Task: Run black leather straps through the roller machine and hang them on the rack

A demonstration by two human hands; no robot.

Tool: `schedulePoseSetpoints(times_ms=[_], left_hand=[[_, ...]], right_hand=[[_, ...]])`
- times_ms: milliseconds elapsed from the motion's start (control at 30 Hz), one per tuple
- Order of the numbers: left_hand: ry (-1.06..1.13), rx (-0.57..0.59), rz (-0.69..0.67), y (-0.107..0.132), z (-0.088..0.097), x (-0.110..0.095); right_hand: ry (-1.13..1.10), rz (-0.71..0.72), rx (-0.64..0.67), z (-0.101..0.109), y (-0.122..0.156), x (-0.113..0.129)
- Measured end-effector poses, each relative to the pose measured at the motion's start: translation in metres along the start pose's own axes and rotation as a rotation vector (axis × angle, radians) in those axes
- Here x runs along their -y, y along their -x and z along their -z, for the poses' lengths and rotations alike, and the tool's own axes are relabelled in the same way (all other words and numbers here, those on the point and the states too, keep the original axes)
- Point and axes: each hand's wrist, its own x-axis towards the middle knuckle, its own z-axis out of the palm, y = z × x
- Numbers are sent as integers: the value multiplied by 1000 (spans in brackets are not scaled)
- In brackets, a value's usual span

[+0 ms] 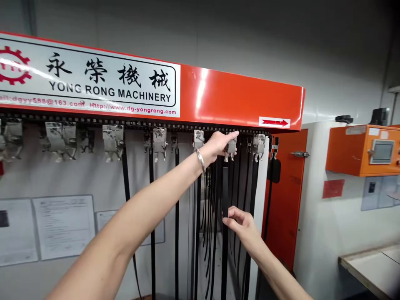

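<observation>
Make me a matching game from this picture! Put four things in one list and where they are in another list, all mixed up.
Things:
1. Left hand
2. Right hand
3. Shiny bangle
4. Orange box with a screen

Places:
A. On the wall to the right
B. At a hanging black strap
C. Up by the metal clips
D. Around the left wrist

Right pairs: 1-C, 2-B, 3-D, 4-A

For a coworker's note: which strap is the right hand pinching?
Under the red YONG RONG MACHINERY header, black straps hang from metal clips. Toward the right end, it is the broad strap pinched by the right hand, below the left hand.
</observation>
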Motion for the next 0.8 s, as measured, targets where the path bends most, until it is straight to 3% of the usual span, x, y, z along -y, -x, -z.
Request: schedulePoseSetpoints(times_ms=[367, 800], left_hand=[[29, -14, 41, -1, 0, -4], [36, 13, -23, 4, 0, 6]], right_hand=[[-71, 15, 10, 14, -44, 1], [-107, -47, -11, 11, -53, 4]])
